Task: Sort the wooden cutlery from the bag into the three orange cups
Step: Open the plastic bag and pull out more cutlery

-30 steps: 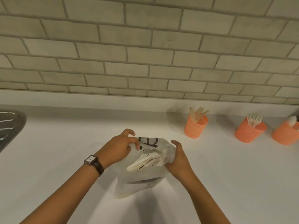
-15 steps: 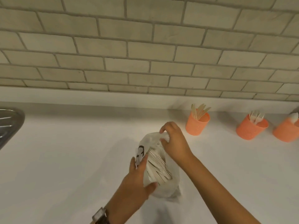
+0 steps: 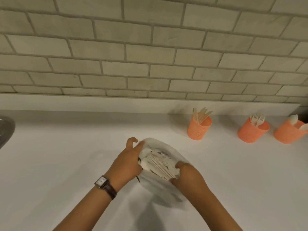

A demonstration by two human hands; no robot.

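Note:
A white plastic bag point(image 3: 164, 148) lies on the white counter, with a bundle of pale wooden cutlery point(image 3: 158, 164) showing through it. My left hand point(image 3: 129, 161) grips the bag's left side. My right hand point(image 3: 187, 176) pinches the bag at its lower right, against the bundle. Three orange cups stand at the back right: the left cup point(image 3: 199, 130) holds wooden knives, the middle cup point(image 3: 252, 130) holds forks, and the right cup point(image 3: 289, 133) holds spoons.
The rim of a metal sink point(image 3: 5, 130) shows at the far left edge. A grey tiled wall point(image 3: 150, 55) rises behind the counter point(image 3: 66, 164). A dark object point(image 3: 302, 112) sits at the far right edge behind the cups.
My left hand moved from the bag's lower left up to its left side. My right hand dropped from the bag's top to its lower right. The bag now lies more flat and tilted.

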